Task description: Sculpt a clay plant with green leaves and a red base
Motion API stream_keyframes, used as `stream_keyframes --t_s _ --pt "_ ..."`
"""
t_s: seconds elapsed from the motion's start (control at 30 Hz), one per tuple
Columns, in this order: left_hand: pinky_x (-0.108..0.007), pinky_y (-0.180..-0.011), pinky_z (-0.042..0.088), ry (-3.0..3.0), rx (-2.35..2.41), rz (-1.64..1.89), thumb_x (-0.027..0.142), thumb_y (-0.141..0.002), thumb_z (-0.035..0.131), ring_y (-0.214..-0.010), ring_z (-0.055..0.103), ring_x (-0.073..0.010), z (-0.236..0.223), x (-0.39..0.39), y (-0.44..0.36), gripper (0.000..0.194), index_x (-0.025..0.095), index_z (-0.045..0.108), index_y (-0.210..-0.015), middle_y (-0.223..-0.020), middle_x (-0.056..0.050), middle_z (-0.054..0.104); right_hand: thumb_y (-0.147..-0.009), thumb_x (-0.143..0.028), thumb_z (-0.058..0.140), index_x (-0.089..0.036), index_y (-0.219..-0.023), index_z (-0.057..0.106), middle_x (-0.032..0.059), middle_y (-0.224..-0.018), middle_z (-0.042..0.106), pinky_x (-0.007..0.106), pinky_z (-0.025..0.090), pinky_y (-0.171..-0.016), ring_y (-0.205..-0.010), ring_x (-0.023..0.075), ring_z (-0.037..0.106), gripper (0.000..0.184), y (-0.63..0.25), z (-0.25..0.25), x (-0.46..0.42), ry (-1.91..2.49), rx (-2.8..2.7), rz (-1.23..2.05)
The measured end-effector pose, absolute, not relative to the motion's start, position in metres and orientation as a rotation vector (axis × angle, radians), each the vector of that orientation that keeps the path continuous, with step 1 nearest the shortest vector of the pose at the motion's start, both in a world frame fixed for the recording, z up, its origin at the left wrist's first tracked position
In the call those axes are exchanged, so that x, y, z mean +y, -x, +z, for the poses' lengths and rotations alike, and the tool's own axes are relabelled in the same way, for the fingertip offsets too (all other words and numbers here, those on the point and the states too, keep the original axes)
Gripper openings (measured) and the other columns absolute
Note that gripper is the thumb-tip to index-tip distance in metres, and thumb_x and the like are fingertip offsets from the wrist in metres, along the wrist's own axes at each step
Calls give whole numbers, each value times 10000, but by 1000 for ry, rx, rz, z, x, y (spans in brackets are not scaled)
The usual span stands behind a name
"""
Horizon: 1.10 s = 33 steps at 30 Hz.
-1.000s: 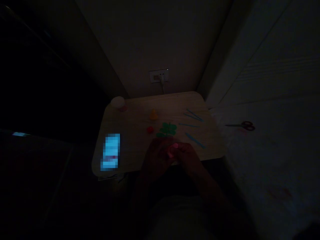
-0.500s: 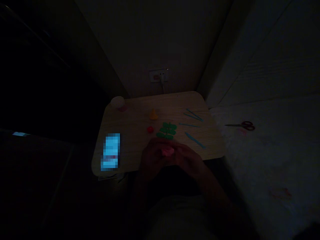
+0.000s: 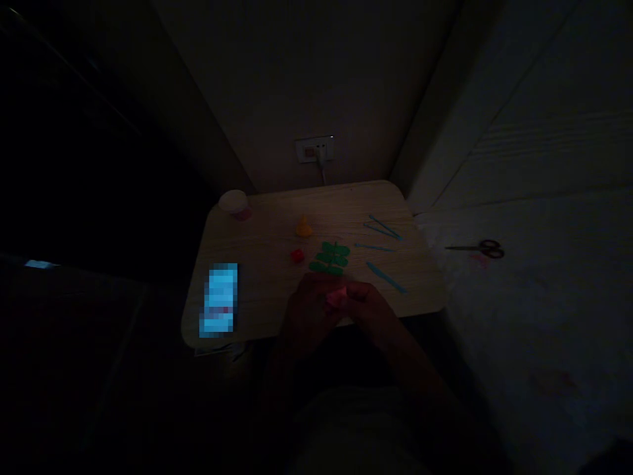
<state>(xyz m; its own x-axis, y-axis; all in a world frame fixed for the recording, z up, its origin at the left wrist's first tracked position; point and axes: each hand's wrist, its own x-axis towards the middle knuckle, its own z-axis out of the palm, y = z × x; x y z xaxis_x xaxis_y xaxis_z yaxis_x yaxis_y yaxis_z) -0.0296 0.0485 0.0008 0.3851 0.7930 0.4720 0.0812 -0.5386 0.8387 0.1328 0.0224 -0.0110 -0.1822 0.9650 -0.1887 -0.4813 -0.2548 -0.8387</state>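
The room is very dark. My left hand [image 3: 309, 310] and my right hand [image 3: 370, 310] meet over the near edge of a small wooden table [image 3: 267, 264], fingers closed together around a small pink lump [image 3: 336, 297] that looks like modelling clay. Just beyond my hands lies a green leaf-shaped clay piece [image 3: 330, 257]. A small red piece [image 3: 297, 256] and a yellow cone-shaped piece [image 3: 303, 227] sit further back.
A glowing phone [image 3: 219, 300] lies at the table's near left. Several thin blue sticks [image 3: 386, 254] lie at the right. A pale lidded tub [image 3: 233, 201] stands at the far left corner. Scissors [image 3: 479, 248] rest on the bed to the right. A wall socket [image 3: 314, 150] is behind.
My hands have shifted slightly around the pink lump, working it between the fingers. Everything on the table stays where it was.
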Motion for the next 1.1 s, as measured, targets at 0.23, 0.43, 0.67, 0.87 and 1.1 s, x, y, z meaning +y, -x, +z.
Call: stream_keyframes --t_s 0.23,0.43,0.67,0.87,1.1 --pt "-463 -1091 510 -1886 693 1120 223 -928 770 -1251 650 -274 -8 48 34 458 290 694 -1375 -1334 -93 726 -683 -477 953 -198 -686 810 25 -654 755 279 505 -620 -589 151 630 313 -133 -12 23 970 -767 1563" --pt "-481 -1113 505 -1880 704 1083 299 -903 808 -1285 643 -297 -8 49 34 549 301 661 -1432 -1380 -104 713 -748 -577 899 -183 -650 778 17 -601 694 275 445 -588 -546 131 546 424 -130 -6 22 978 -750 1492" --pt "-463 -1058 544 -1833 797 1088 324 -904 815 -1194 685 -286 -9 49 32 429 270 731 -1322 -1288 -108 747 -723 -595 923 -185 -749 798 36 -688 745 275 509 -628 -619 158 632 430 -129 -10 22 944 -666 1653" --pt "-406 -1006 552 -1775 792 1126 350 -931 791 -1147 689 -256 -6 47 29 365 266 742 -1283 -1234 -98 743 -736 -577 924 -215 -791 802 28 -753 754 276 569 -679 -702 170 677 386 -132 -13 21 860 -587 1731" --pt "-400 -960 557 -1779 802 1141 396 -891 820 -1102 690 -264 -1 46 29 381 242 730 -1227 -1172 -96 739 -701 -625 931 -188 -833 793 31 -763 755 256 557 -608 -661 157 666 477 -130 -14 21 905 -641 1766"
